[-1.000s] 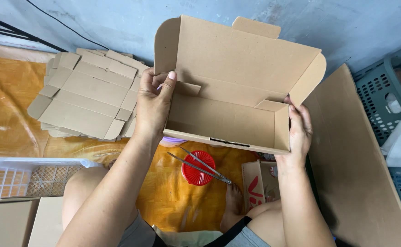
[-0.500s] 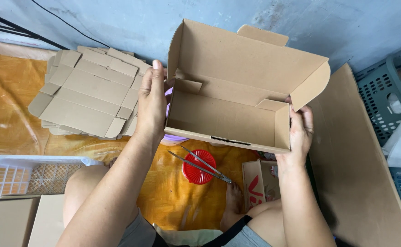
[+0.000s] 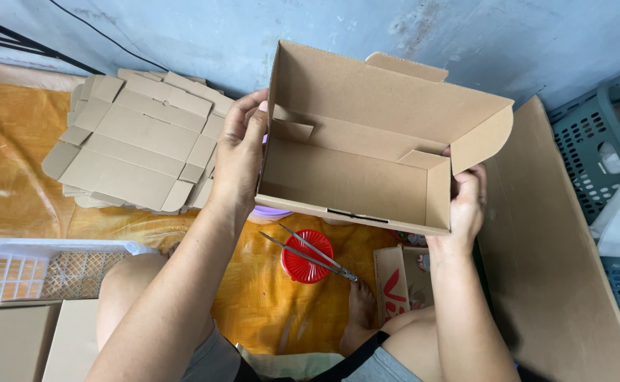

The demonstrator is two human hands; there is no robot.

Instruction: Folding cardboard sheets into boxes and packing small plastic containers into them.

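I hold a folded brown cardboard box [image 3: 356, 180] up in front of me, its lid standing open toward the wall. My left hand [image 3: 240, 152] presses flat against the box's left end wall. At the right end, my right hand [image 3: 466, 209] grips the corner, fingers wrapped round the side wall below the lid's side flap. The box is empty inside.
A stack of flat unfolded box blanks [image 3: 136, 141] lies on the orange sheet at left. Below the box sit a red round lid [image 3: 308, 256] with metal tongs [image 3: 310, 252] across it. White basket [image 3: 34, 272] lower left, large cardboard sheet [image 3: 558, 262] and grey crates [image 3: 596, 152] right.
The box has shifted to the right and tilted a little. My left hand moved from the top edge of the left wall to lie flat on its outside.
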